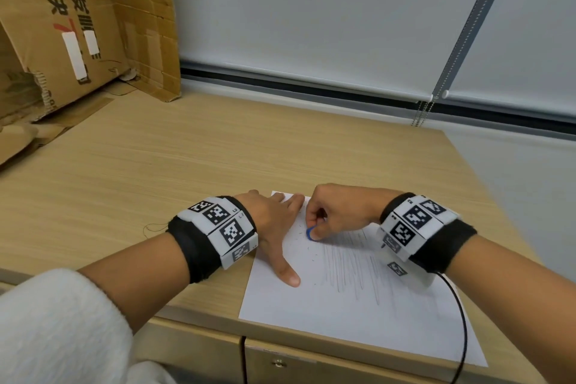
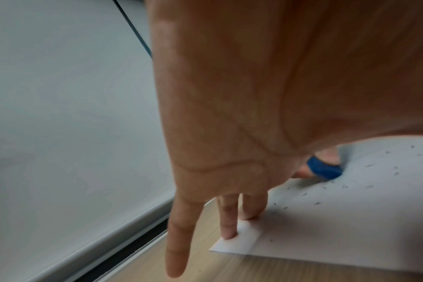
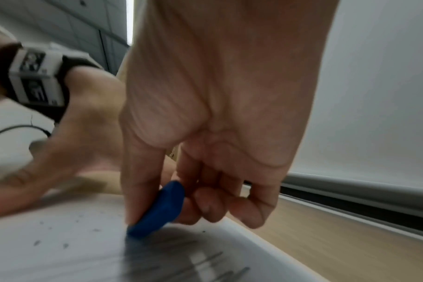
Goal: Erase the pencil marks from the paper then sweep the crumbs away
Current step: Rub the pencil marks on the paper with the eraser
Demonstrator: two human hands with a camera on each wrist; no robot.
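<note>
A white paper (image 1: 327, 315) lies on the wooden desk near its front edge, with grey pencil strokes (image 1: 358, 268) across its right half. My right hand (image 1: 333, 212) pinches a blue eraser (image 1: 310, 233) between thumb and fingers, its lower edge on the paper at the left end of the strokes; the eraser (image 3: 161, 209) shows close up in the right wrist view. My left hand (image 1: 277, 227) lies flat with straight fingers (image 2: 229, 219) on the paper's far left corner, thumb spread toward me. Dark eraser crumbs (image 2: 350, 183) dot the paper around the eraser.
Torn cardboard boxes (image 1: 62, 40) stand at the desk's back left. A window blind (image 1: 343, 15) with a bead chain (image 1: 420, 114) hangs behind the desk. A black cable (image 1: 461, 321) runs from my right wrist over the paper's right edge. A drawer lock (image 1: 278, 362) sits below the front edge.
</note>
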